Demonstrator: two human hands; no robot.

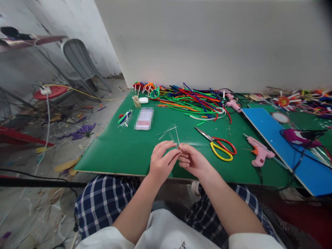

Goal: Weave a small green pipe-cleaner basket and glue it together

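Observation:
Near the front edge of the green tabletop (pixel 121 152), my two hands meet at the fingertips. A thin silvery wire (pixel 177 135) rises from between them, tilted slightly left. My right hand (pixel 193 159) is closed in a pinch on this wire, its other fingers curled. My left hand (pixel 163 159) is closed too, thumb and forefinger brought together at the wire's lower end; the exact contact is too small to make out. Just beyond the fingers lie several loose thin wires (pixel 166 131), crossing each other. Scissors (pixel 216 143) with red and yellow handles lie right of my hands, blades partly apart.
A pile of coloured pipe cleaners (pixel 192 100) lies along the back panel. A pixelated phone-like rectangle (pixel 144 118) and a white case (pixel 143 100) sit at left. Right are a pink glue gun (pixel 259 150), a blue board (pixel 275 145) and a purple tool (pixel 298 137) with its cord.

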